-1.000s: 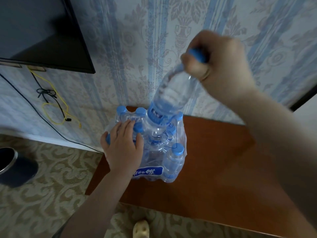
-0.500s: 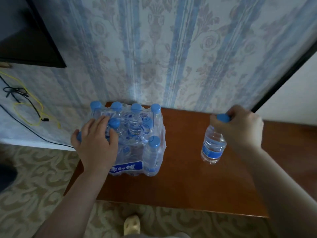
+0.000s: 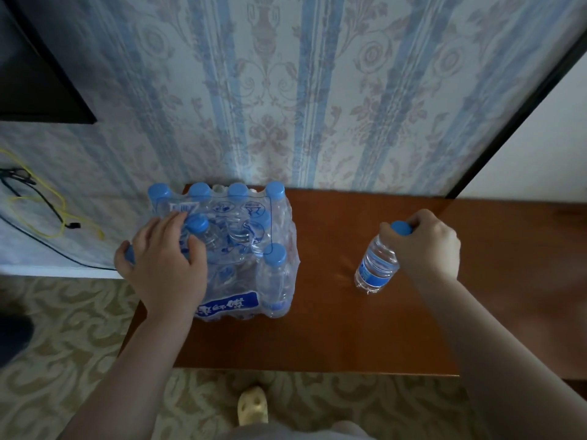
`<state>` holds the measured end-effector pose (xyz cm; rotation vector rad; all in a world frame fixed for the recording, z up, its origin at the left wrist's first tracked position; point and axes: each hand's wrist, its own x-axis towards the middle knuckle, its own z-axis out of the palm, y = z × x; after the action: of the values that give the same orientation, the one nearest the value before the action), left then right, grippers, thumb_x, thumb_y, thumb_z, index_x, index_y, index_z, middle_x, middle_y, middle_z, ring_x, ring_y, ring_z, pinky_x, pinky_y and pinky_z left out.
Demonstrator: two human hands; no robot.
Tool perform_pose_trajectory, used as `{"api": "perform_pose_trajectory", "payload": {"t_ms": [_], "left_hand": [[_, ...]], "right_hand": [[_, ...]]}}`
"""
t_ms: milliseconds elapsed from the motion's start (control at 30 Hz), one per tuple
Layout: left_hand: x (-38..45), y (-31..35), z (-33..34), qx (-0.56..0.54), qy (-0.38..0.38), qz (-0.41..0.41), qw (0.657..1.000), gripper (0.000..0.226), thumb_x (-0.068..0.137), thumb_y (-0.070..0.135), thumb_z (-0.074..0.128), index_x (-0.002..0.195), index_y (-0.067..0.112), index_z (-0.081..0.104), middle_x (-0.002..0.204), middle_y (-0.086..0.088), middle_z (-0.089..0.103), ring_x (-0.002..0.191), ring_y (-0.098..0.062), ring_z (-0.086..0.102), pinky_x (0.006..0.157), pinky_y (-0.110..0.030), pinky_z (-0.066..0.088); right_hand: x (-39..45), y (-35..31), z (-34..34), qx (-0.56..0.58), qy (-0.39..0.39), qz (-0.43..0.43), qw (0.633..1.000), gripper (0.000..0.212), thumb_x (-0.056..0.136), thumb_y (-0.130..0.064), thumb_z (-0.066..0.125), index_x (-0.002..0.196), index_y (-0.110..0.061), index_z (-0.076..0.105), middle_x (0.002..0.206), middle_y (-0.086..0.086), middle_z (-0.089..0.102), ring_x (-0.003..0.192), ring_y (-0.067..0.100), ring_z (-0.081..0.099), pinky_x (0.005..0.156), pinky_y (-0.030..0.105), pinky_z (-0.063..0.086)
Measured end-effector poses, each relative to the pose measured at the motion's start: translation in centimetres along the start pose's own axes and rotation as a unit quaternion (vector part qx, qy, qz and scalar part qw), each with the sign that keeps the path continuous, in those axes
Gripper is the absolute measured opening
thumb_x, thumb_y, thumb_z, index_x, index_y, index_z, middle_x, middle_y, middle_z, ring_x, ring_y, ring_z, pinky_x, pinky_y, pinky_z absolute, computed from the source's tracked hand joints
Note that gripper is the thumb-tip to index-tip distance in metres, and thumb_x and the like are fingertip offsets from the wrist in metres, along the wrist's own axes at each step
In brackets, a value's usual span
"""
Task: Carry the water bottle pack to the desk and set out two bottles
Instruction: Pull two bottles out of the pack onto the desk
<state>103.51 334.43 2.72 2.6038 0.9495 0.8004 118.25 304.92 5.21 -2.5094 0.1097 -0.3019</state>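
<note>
Patterned beige carpet point(image 3: 63, 360) fills the foreground beneath us, where the pale toe of our slipper point(image 3: 252, 408) pokes out just short of the near edge of the brown wooden desk point(image 3: 333, 338). Over that edge both our bare forearms reach onto the desktop. Our left hand point(image 3: 165, 268) lies spread, palm down, on the near left corner of the shrink-wrapped water bottle pack point(image 3: 241, 249), fingers splayed across the clear film and the blue caps under it; the pack stands on the left end of the desk, its far row of caps close to the wall. Well apart from it, toward the middle of the desk, a single water bottle point(image 3: 376, 268) stands with its base on the wood, leaning slightly in our view. Our right hand point(image 3: 428, 246) is closed around its neck, fingers wrapped at the blue cap point(image 3: 401, 228). Behind the desk rises blue-striped floral wallpaper point(image 3: 317, 106). At far left, a yellow cable point(image 3: 60, 214) and a black one hang against the wall below the dark corner of a wall-mounted screen point(image 3: 38, 84).
</note>
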Motion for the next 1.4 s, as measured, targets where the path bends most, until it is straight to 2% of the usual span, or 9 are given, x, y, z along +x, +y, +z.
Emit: {"api": "perform_pose_trajectory", "payload": {"t_ms": [133, 233, 333, 400, 500, 700, 833, 1067, 1400], "left_hand": [[0.0, 0.1, -0.3, -0.004, 0.002, 0.0, 1.0, 0.05, 0.088, 0.033, 0.035, 0.13, 0.018, 0.057, 0.133, -0.004, 0.061, 0.131, -0.023, 0.043, 0.11, -0.057, 0.02], [-0.1, -0.2, -0.3, 0.006, -0.009, 0.005, 1.0, 0.05, 0.088, 0.036, 0.037, 0.131, 0.019, 0.056, 0.135, -0.002, 0.06, 0.132, -0.021, 0.042, 0.11, -0.055, 0.019], [-0.1, -0.5, -0.3, 0.021, -0.024, 0.011, 0.999, 0.057, 0.085, 0.046, 0.039, 0.133, 0.02, 0.054, 0.137, -0.001, 0.059, 0.133, -0.02, 0.04, 0.11, -0.054, 0.018], [-0.1, -0.6, -0.4, 0.027, -0.025, 0.016, 0.999, 0.062, 0.083, 0.051, 0.038, 0.133, 0.019, 0.055, 0.136, -0.002, 0.06, 0.133, -0.021, 0.042, 0.11, -0.052, 0.018], [-0.2, -0.6, -0.8, 0.03, -0.03, 0.028, 0.999, 0.067, 0.081, 0.056, 0.04, 0.131, 0.015, 0.057, 0.135, -0.004, 0.061, 0.132, -0.023, 0.047, 0.109, -0.054, 0.021], [-0.5, -1.6, -1.6, 0.013, -0.065, 0.058, 0.996, 0.083, 0.077, 0.066, 0.033, 0.139, 0.014, 0.049, 0.146, -0.002, 0.05, 0.139, -0.021, 0.039, 0.114, -0.053, 0.016], [-0.6, -1.5, -1.6, 0.005, -0.05, 0.059, 0.997, 0.078, 0.078, 0.062, 0.039, 0.137, 0.013, 0.052, 0.142, -0.003, 0.054, 0.135, -0.023, 0.044, 0.112, -0.055, 0.021], [-0.2, -1.7, -1.4, 0.013, -0.074, 0.065, 0.995, 0.078, 0.077, 0.066, 0.042, 0.139, 0.019, 0.048, 0.146, 0.003, 0.05, 0.138, -0.017, 0.038, 0.113, -0.052, 0.019], [-0.2, -2.9, -1.8, 0.013, -0.095, 0.106, 0.99, 0.081, 0.082, 0.071, 0.04, 0.141, 0.015, 0.046, 0.148, -0.001, 0.047, 0.137, -0.017, 0.039, 0.11, -0.047, 0.031]], "right_hand": [[0.6, -1.2, -1.7, -0.141, -0.139, 0.023, 0.98, 0.042, 0.081, -0.042, 0.061, 0.1, -0.007, 0.049, 0.083, 0.009, 0.059, 0.079, 0.031, 0.057, 0.062, 0.037, 0.046], [-0.5, -4.2, -1.7, -0.282, -0.094, -0.06, 0.953, 0.053, 0.079, -0.044, 0.061, 0.112, -0.006, 0.046, 0.112, 0.017, 0.053, 0.105, 0.036, 0.047, 0.086, 0.045, 0.042], [-3.6, -10.3, -0.3, -0.094, -0.061, -0.183, 0.977, 0.041, 0.079, -0.034, 0.063, 0.113, -0.013, 0.055, 0.114, 0.012, 0.054, 0.108, 0.032, 0.046, 0.087, 0.042, 0.038], [-5.9, -14.7, 1.4, 0.033, -0.099, -0.296, 0.95, 0.021, 0.082, -0.024, 0.063, 0.102, -0.018, 0.064, 0.102, 0.003, 0.061, 0.099, 0.024, 0.052, 0.084, 0.035, 0.038], [-8.7, -19.4, 4.6, 0.027, -0.209, -0.392, 0.895, 0.015, 0.084, -0.019, 0.058, 0.093, -0.015, 0.07, 0.091, 0.003, 0.067, 0.089, 0.022, 0.057, 0.077, 0.03, 0.042], [-9.5, -21.4, 8.5, -0.125, -0.209, -0.378, 0.893, 0.017, 0.083, -0.022, 0.062, 0.088, -0.011, 0.05, 0.074, 0.004, 0.058, 0.057, 0.019, 0.042, 0.041, 0.025, 0.023], [-9.6, -20.7, 9.8, -0.048, -0.264, -0.348, 0.898, 0.048, 0.08, -0.023, 0.07, 0.114, -0.011, 0.038, 0.075, 0.007, 0.059, 0.065, 0.027, 0.058, 0.047, 0.031, 0.04], [-8.4, -19.9, 11.3, 0.063, -0.279, -0.326, 0.901, 0.045, 0.072, -0.027, 0.077, 0.09, -0.019, 0.037, 0.074, 0.003, 0.056, 0.067, 0.027, 0.058, 0.052, 0.033, 0.043], [-7.5, -20.7, 11.3, -0.099, -0.276, -0.393, 0.872, 0.036, 0.079, -0.046, 0.065, 0.075, -0.016, 0.045, 0.059, -0.004, 0.041, 0.053, 0.016, 0.045, 0.041, 0.026, 0.027]]}}
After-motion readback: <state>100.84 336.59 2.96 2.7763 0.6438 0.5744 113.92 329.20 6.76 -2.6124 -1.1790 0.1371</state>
